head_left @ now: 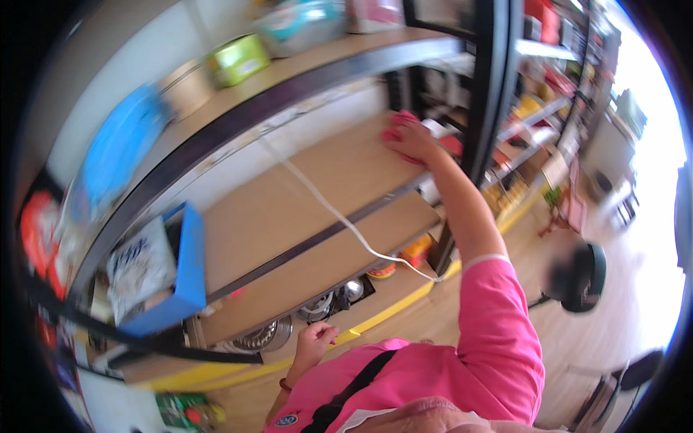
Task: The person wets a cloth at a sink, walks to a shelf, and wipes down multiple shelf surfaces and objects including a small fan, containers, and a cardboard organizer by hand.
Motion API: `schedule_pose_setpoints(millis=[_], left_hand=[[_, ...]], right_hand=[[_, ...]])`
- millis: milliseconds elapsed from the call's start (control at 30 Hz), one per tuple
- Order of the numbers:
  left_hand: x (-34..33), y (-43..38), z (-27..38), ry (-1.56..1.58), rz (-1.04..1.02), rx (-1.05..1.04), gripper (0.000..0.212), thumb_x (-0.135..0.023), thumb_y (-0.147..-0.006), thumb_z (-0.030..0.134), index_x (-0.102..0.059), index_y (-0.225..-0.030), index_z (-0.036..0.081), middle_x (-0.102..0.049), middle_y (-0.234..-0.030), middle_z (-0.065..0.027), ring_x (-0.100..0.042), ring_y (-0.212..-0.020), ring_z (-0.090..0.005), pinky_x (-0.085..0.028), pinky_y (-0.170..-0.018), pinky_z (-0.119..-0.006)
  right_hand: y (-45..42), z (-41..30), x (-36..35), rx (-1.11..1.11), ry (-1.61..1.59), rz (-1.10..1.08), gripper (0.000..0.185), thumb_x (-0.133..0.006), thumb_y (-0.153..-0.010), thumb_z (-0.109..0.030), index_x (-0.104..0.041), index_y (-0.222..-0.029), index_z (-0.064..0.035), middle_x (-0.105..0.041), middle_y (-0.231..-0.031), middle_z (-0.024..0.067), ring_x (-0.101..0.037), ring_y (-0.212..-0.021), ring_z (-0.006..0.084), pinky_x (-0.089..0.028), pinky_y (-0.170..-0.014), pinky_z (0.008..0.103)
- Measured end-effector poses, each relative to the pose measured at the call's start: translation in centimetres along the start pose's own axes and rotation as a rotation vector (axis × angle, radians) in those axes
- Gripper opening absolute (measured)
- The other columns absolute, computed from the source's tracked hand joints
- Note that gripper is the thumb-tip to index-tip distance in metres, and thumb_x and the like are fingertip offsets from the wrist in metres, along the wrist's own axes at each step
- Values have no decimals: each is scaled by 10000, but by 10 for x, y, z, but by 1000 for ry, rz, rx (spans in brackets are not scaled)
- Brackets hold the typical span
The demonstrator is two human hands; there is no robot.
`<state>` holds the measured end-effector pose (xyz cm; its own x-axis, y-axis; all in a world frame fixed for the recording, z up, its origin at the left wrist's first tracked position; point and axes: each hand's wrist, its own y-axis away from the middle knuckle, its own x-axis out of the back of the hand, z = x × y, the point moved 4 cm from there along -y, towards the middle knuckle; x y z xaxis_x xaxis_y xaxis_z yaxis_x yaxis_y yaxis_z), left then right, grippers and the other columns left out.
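Note:
My right hand (416, 142) presses a red cloth (399, 120) onto the far right end of a brown shelf board (292, 200), beside the black rack post. My left hand (318, 338) hangs near my body in front of the lower shelf, its fingers loosely curled; whether anything is in it cannot be made out. A white cable (325, 203) runs slack across the shelf and down over its front edge. On the shelf's left end stands a blue box (190, 270) with a white printed bag (142, 270) inside.
Above, a shelf carries a green box (238, 59), a beige round container (187, 89) and a blue bag (122, 146). Metal pots (265, 335) sit low down. The black rack post (490, 97) rises right of my forearm. A dark stool (582, 279) stands on the floor.

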<state>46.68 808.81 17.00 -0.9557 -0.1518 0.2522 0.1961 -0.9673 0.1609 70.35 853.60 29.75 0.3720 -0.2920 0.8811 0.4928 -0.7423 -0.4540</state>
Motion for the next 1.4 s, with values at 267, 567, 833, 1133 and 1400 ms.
schedule_pose_setpoints(millis=[267,567,833,1133,1400], left_hand=[[14,16,-11,-140,77,-94,122,-638,-830,72,-622,-917,-13,-641,-753,-43,-607,-664,-87,-495,-615,-217],[6,18,3,-100,114,-148,185,-588,-858,120,-630,-1012,27,-679,-860,-86,-655,-791,-145,-517,-703,-275],[2,24,34,-602,170,-551,213,-595,-831,177,-653,-1014,85,-648,-915,-110,-631,-816,-258,-506,-743,-342],[18,39,43,-644,276,-507,155,-620,-799,160,-666,-933,97,-643,-835,-78,-610,-804,-273,-487,-718,-372],[65,63,85,-731,467,-678,244,-686,-739,112,-642,-979,109,-594,-1060,-51,-607,-898,-252,-512,-759,-339]], right_hand=[[3,-17,3,-152,-59,-71,605,-559,-754,-568,-548,-1216,-178,-423,-1360,75,-342,-1290,289,-276,-1037,500],[5,-20,7,-173,-92,-68,617,-558,-751,-554,-542,-1219,-152,-423,-1358,80,-331,-1293,283,-257,-1044,507],[4,-18,7,-67,-107,-32,572,-565,-755,-530,-584,-1154,-120,-488,-1298,105,-399,-1241,298,-309,-1024,461],[7,-33,19,-12,-114,-27,508,-596,-776,-434,-580,-1139,-78,-535,-1201,160,-478,-1146,326,-374,-959,440],[3,-18,8,28,-63,47,495,-593,-795,-393,-553,-1137,-37,-532,-1199,186,-491,-1136,334,-386,-956,406]])
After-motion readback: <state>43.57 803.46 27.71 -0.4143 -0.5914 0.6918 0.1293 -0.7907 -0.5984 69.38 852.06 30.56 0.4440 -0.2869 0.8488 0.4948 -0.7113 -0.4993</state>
